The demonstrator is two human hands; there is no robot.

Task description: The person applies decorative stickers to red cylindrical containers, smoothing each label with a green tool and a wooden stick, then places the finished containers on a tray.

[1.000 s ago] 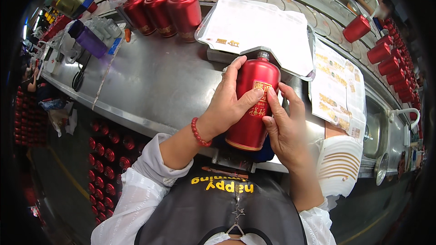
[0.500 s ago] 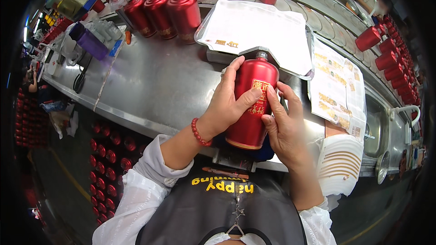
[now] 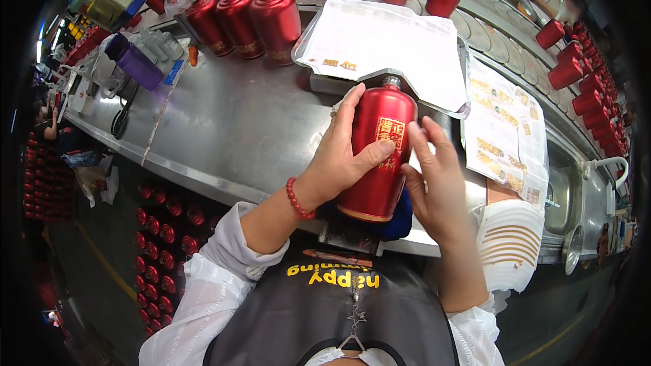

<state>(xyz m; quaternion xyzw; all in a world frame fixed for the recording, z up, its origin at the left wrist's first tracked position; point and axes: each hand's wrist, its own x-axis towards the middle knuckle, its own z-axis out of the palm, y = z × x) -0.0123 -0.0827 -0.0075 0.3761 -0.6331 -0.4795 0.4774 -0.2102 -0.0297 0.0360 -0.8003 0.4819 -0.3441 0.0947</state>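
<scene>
A glossy red bottle [image 3: 376, 190] with a clear glass neck leans against the near side of a paper-covered tray, above a blue cloth [image 3: 397, 220]. My left hand [image 3: 346, 149] is wrapped round its left side, the thumb lying across the front by a gold-framed label [image 3: 391, 131]. Just off the bottle's right side is my right hand [image 3: 437, 186], fingers parted and slightly blurred. I see nothing in it. The metal tray [image 3: 464, 98] carries a white sheet [image 3: 390, 37] with a few gold pieces along its near edge.
Sheets of gold stickers [image 3: 505, 132] lie right of the tray, above white sheets with brown strips [image 3: 508, 244]. Three red bottles [image 3: 274, 24] and a purple bottle [image 3: 135, 64] stand left. Behind runs a conveyor [image 3: 498, 47] with more bottles; a sink [image 3: 556, 193] is at right.
My right hand has come away from the bottle's label and moved slightly right, its fingers spreading. The left hand keeps its hold. Bottles on the conveyor have shifted along.
</scene>
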